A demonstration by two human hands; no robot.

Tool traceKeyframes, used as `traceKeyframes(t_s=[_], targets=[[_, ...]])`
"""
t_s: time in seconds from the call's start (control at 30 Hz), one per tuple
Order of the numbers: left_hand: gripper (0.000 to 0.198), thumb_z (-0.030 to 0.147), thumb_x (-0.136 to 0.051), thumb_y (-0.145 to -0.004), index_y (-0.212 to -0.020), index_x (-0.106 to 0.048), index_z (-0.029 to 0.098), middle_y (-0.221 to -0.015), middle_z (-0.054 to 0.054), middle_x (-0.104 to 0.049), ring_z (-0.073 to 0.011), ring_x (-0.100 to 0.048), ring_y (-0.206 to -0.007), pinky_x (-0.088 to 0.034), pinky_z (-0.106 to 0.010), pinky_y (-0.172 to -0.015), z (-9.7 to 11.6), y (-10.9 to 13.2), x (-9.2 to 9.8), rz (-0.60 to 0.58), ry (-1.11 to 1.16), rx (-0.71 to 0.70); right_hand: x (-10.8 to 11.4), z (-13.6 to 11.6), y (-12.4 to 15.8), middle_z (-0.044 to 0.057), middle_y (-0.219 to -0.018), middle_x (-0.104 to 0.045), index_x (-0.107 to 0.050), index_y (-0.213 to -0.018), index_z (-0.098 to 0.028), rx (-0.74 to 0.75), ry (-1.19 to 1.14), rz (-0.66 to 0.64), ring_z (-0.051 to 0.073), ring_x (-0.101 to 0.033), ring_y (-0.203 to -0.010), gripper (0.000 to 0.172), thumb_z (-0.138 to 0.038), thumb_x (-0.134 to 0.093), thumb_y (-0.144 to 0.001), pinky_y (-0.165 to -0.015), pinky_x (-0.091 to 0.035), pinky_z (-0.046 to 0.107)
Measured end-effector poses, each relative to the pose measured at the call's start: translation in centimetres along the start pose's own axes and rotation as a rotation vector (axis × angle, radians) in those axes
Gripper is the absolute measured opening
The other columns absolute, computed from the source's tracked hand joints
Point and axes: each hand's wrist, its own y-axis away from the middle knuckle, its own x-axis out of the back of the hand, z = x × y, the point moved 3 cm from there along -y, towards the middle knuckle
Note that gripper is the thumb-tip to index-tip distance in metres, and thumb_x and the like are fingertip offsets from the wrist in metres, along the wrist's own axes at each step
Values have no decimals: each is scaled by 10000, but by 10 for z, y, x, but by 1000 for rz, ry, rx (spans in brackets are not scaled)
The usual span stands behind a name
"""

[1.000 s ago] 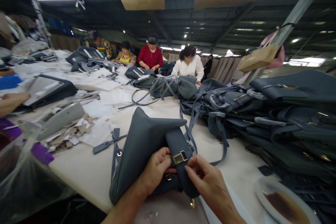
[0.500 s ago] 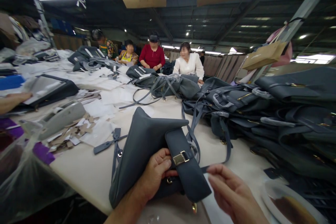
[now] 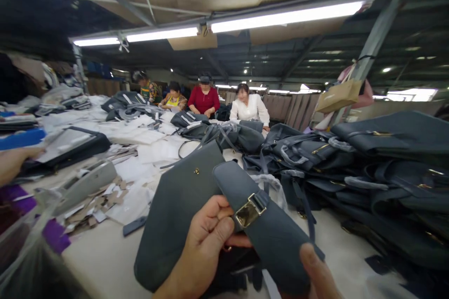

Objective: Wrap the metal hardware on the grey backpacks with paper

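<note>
A dark blue-grey handbag (image 3: 178, 205) is tilted up before me, its wide flap raised and a small gold stud near the flap's tip. Across its front lies a long narrow panel (image 3: 280, 238) with rounded ends and a gold buckle (image 3: 250, 210). Close by the buckle, my left hand (image 3: 210, 238) is closed on the bag, thumb on top and some fingers hidden underneath. My right hand (image 3: 317, 273) grips the panel's lower right end, its thumb on the upper face; the other fingers are out of sight behind it.
Dark bags (image 3: 379, 163) with gold fittings are heaped on the right. A grey tape dispenser (image 3: 87, 182), cardboard scraps (image 3: 101, 203) and white paper (image 3: 140, 175) lie left. Another person's hand (image 3: 17, 161) is by an open bag (image 3: 77, 147). Several people stand across the table.
The bag has turned so that its raised flap and stud show. My right hand has come to grip the panel's end, which is lifted nearer. The view has tilted upward.
</note>
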Motion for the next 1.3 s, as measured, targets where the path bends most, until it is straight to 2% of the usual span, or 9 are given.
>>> traceKeyframes(t_s=[0.13,0.27,0.37,0.5,0.6,0.8,0.97,1.1,1.3], targets=[[325,416,-748,-775,-988,-611,212,-925,-37,-712,-193,-697,-827,-574,-287,-740,9,-6,3,108,33,-120,-20,-28,-29,103,-925,-780,-726,-1112,-195,198,251,-63,325,-733,-869,476,-540,-676,-787,-723,-622,427],[375,449,-753,-752,-990,-602,201,-940,-49,-704,-184,-686,-848,-553,-244,-716,-4,8,26,241,-38,-24,-13,-5,-42,63,-825,-787,-770,-951,-206,264,381,-37,300,-737,-812,345,-454,-771,-711,-629,-623,345],[334,402,-704,-787,-1027,-596,198,-921,-73,-691,-211,-677,-822,-535,-264,-659,-4,28,41,322,-345,10,2,13,-43,74,-857,-790,-771,-922,-181,243,484,-9,301,-734,-836,348,-433,-798,-683,-622,-617,325],[300,173,-657,-784,-1072,-613,243,-955,-57,-629,-192,-609,-818,-501,-292,-722,33,51,41,542,-1019,-480,5,11,-39,77,-881,-789,-757,-959,-183,285,484,7,317,-714,-951,349,-415,-790,-700,-734,-617,362],[198,108,-552,-857,-975,-647,235,-915,-53,-590,-172,-575,-818,-481,-268,-713,56,53,25,360,-1247,-679,-3,2,-34,69,-835,-789,-758,-981,-184,344,481,-18,326,-719,-930,370,-394,-803,-679,-761,-614,391],[232,126,-487,-927,-875,-701,196,-855,-56,-566,-155,-560,-816,-453,-252,-707,66,32,15,34,-1285,-563,-12,0,-23,80,-926,-788,-772,-962,-189,341,548,-25,336,-701,-960,398,-438,-810,-655,-808,-596,399],[162,137,-545,-896,-841,-691,182,-837,-51,-573,-165,-547,-812,-428,-278,-721,60,26,18,1,-1337,-585,-14,2,-19,88,-995,-775,-768,-960,-188,278,688,-18,349,-672,-1002,505,-559,-789,-618,-906,-545,432],[141,173,-575,-889,-780,-664,177,-815,-50,-595,-168,-528,-776,-395,-299,-707,60,27,17,18,-1424,-649,-21,-1,-7,88,-989,-766,-765,-924,-202,338,750,102,356,-656,-1008,546,-649,-740,-611,-917,-527,423],[325,198,-385,-974,-738,-605,155,-777,-64,-612,-170,-488,-710,-352,-326,-681,57,29,16,-57,-1649,-757,-28,-3,-1,76,-916,-764,-755,-854,-205,383,774,58,326,-666,-917,504,-659,-706,-642,-882,-533,382]])
